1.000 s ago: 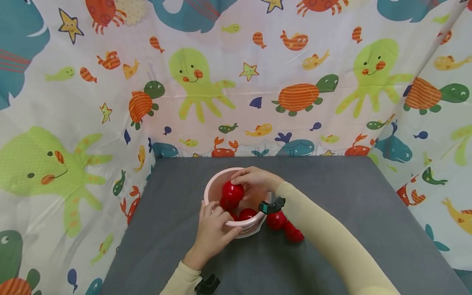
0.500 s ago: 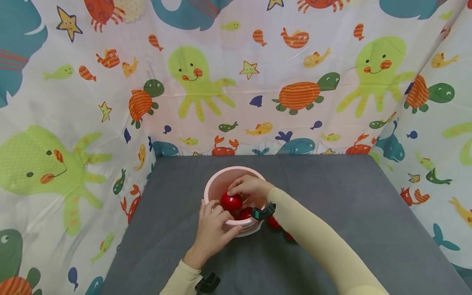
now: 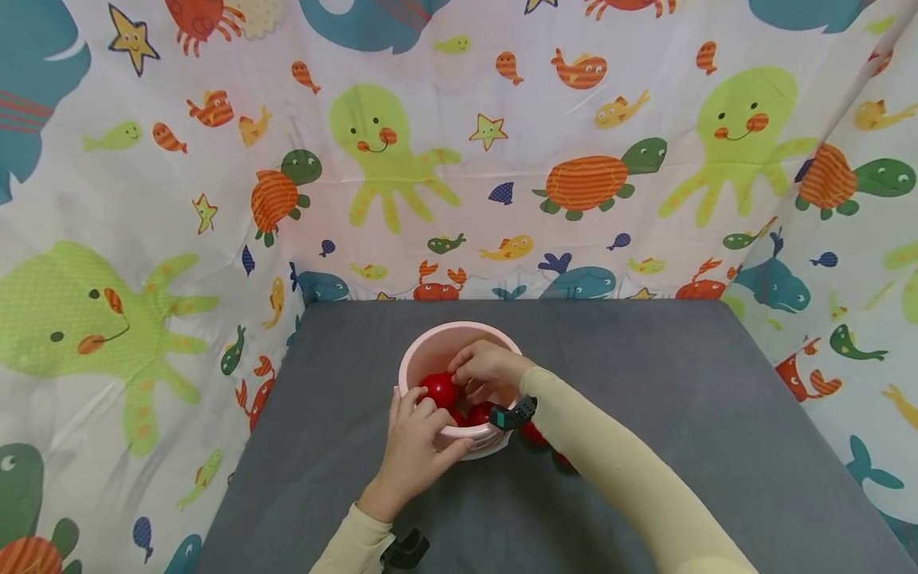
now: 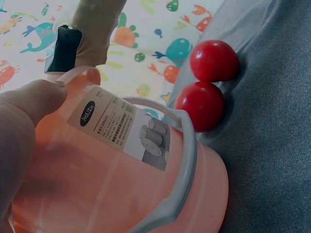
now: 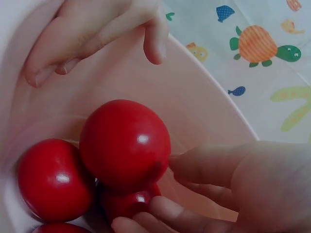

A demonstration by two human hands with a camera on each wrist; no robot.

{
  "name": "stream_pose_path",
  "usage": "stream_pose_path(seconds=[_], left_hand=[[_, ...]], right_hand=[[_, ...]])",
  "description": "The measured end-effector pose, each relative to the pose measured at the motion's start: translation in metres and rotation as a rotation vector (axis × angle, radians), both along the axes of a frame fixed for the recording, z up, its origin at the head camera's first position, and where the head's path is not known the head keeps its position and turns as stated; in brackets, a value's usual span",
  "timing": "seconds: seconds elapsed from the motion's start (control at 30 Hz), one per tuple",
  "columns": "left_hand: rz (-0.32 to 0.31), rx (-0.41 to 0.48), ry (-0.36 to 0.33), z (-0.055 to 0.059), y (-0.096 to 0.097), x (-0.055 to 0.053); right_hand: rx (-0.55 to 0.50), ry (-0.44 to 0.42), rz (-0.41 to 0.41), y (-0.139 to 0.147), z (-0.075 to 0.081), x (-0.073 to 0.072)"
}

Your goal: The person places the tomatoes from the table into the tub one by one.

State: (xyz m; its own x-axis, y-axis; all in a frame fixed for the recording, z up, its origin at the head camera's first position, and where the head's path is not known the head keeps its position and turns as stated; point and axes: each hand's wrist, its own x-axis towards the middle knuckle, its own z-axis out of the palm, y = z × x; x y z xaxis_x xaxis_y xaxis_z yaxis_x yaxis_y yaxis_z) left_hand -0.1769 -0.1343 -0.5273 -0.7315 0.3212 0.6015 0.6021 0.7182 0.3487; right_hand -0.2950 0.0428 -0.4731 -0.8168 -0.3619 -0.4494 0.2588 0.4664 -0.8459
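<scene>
Your L hand grips the bucket by its lower-left rim, just below ctr of the head frame. Your R hand is inside, fingers loosely bent by the top ball; looks let go, tho can't tell if fingertips touch it. That ball sits atop others; at least 4 show inside, so prob. over halfway. Remaining, prob.: 2 balls on the bench outside the bucket, part-hidden by your R sleeve in head view.
</scene>
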Motion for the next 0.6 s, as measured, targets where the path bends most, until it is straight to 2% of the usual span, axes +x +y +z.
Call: stream_pose_path(seconds=[0.27, 0.5, 0.6], left_hand=[[0.007, -0.004, 0.011, 0.0008, 0.0008, 0.0006], [-0.003, 0.009, -0.023, 0.0013, 0.0007, 0.0011], [-0.01, 0.022, -0.036, 0.0019, 0.0008, 0.0012]], right_hand=[[-0.034, 0.023, 0.007, 0.0027, 0.0, -0.0009], [-0.065, 0.022, -0.025, 0.0041, -0.0016, 0.0022], [-0.1, 0.004, -0.039, 0.0051, 0.0024, 0.0044]])
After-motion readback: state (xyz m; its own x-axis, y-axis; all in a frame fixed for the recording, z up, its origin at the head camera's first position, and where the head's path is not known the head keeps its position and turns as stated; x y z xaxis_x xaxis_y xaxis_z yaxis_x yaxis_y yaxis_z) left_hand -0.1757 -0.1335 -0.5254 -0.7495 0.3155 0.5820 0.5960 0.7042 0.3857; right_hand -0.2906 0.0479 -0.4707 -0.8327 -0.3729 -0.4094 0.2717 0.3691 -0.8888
